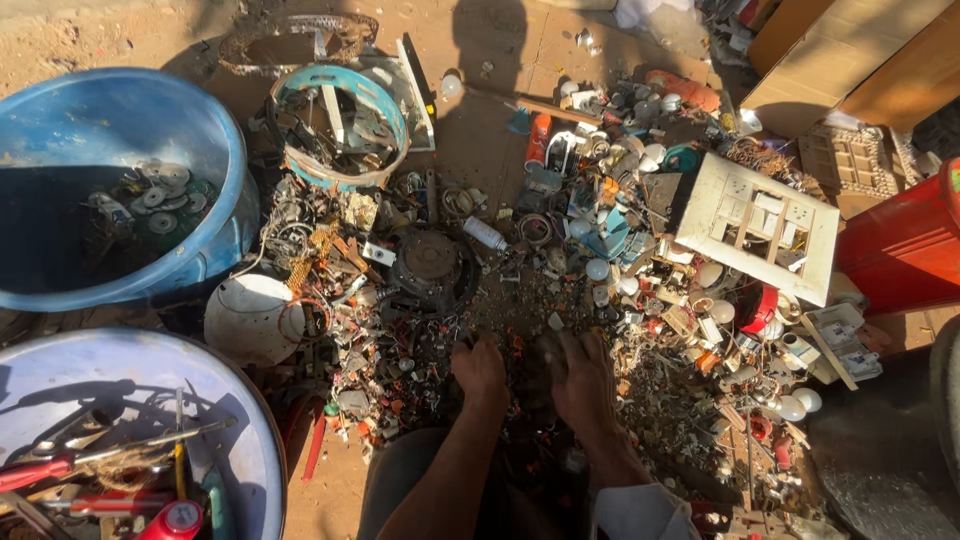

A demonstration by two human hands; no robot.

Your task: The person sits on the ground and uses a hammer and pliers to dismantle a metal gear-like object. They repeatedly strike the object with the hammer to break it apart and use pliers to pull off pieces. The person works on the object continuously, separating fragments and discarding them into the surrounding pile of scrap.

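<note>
Head view, looking down: a person sits on the dirt ground before a wide heap of small scrap [520, 330], both arms reaching forward. The left hand [481, 372] and right hand [583, 378] rest side by side, palms down, in the loose bits at the heap's near edge; whether the fingers close on anything cannot be told. A blue tub [215, 160] holding metal discs stands at the left, seemingly for sorted pieces. A basin of tools [250, 420] sits within reach. A white switch plate [765, 225] lies to the right.
</note>
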